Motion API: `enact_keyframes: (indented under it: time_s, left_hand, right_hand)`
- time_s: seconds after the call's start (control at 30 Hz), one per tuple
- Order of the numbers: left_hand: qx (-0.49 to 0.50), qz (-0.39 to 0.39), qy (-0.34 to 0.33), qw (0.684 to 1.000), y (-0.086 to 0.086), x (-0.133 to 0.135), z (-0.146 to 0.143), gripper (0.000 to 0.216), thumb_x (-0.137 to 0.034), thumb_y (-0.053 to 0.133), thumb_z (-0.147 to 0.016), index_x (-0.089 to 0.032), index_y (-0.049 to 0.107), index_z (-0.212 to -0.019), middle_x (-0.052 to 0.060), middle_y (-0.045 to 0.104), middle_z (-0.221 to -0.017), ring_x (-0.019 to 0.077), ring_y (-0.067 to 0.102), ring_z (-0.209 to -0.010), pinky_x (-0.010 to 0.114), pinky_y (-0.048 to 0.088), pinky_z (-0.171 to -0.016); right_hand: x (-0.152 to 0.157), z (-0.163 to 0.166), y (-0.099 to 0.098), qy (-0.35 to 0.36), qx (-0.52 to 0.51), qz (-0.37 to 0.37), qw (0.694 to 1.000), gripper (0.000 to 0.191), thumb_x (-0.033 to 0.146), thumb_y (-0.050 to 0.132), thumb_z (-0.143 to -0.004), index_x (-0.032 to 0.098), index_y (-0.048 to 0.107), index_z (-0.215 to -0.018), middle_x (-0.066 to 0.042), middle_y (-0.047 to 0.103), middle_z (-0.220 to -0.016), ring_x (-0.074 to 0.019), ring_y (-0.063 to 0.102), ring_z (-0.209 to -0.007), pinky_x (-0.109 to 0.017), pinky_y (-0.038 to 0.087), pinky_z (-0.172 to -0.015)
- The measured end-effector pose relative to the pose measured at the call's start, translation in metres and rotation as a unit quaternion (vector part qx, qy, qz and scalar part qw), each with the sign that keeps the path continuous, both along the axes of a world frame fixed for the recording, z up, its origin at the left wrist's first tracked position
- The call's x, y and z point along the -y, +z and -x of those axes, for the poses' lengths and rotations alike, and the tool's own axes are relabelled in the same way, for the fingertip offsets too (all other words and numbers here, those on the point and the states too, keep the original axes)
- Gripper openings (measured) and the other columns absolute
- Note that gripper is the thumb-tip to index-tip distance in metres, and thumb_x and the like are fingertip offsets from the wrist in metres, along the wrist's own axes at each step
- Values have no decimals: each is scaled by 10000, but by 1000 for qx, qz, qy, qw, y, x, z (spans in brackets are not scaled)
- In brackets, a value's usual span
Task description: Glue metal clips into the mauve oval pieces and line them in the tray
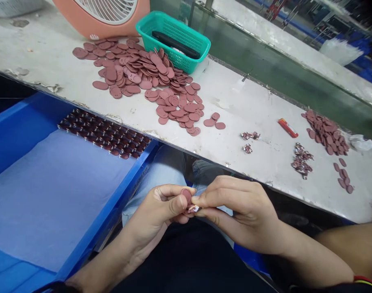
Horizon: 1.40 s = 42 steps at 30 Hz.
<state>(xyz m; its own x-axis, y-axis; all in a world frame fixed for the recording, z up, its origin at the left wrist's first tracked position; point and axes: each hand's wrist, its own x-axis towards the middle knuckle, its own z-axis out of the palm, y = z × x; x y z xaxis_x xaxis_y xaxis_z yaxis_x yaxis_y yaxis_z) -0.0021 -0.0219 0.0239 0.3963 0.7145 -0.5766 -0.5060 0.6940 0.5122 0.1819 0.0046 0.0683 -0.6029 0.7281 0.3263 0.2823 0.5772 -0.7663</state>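
In front of my lap, my left hand point(166, 207) is closed around a small reddish-brown oval piece point(186, 196), its thumb and forefinger at the rim. Close against it, my right hand point(237, 203) pinches a small white-and-brown part point(193, 208) at the lower edge of the oval piece. Whether the two parts are joined cannot be made out, as fingertips cover them. On the table, a big heap of like oval pieces point(143, 67) lies beyond my hands. Small clusters of white-and-brown parts point(247, 148) rest nearer the table edge.
At left, a blue bin point(143, 162) holds a pale sheet point(60, 195) and rows of dark finished-looking pieces point(106, 136). A green basket point(173, 32) and an orange fan point(106, 20) stand behind the heap. Rightward lie a red lighter-like object point(288, 128) and another heap point(327, 132). Another person's arm point(353, 244) shows at right.
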Motion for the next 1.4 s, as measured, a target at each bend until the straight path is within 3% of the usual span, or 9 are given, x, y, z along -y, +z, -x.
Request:
enact_keyframes:
  time_s: [0.6,0.67,0.83,1.07,1.4]
  left_hand:
    - [11,-8,15,1000,-12,2,9,347,-455,898,-596,-151,777,-711,0,619,-639,76,534,-568,142,478,-512]
    - [21,-8,2,1000,-16,3,12,359,-463,898,-591,-148,775,-712,6,632,-660,80,554,-575,142,495,-510]
    - [34,11,24,999,-19,3,21,375,-446,903,-587,-160,787,-800,3,637,-639,89,590,-559,136,513,-478]
    - [54,14,14,998,-18,-3,22,345,-427,902,-594,-149,790,-765,5,668,-633,73,606,-535,127,556,-492]
    - [72,40,44,996,-24,-3,20,297,-361,939,-548,-167,790,-716,-20,677,-587,56,630,-518,123,577,-524]
  right_hand:
    - [-9,9,-13,21,-8,44,999,66,162,699,-888,159,710,-954,-61,734,-809,-143,675,-716,-257,561,-677]
    - [-8,9,-12,37,-7,50,998,120,174,699,-890,174,703,-1009,-51,729,-838,-134,663,-722,-246,557,-680]
    - [-6,6,-9,17,1,32,999,537,314,795,-816,166,589,-1289,-59,705,-976,-121,614,-716,-246,554,-694]
    - [-13,13,-15,24,-35,38,998,170,184,678,-914,181,712,-1081,-45,710,-871,-121,646,-735,-226,542,-662]
    - [-17,21,-25,22,-55,84,995,68,162,703,-892,158,740,-949,-36,707,-808,-109,640,-711,-212,520,-647]
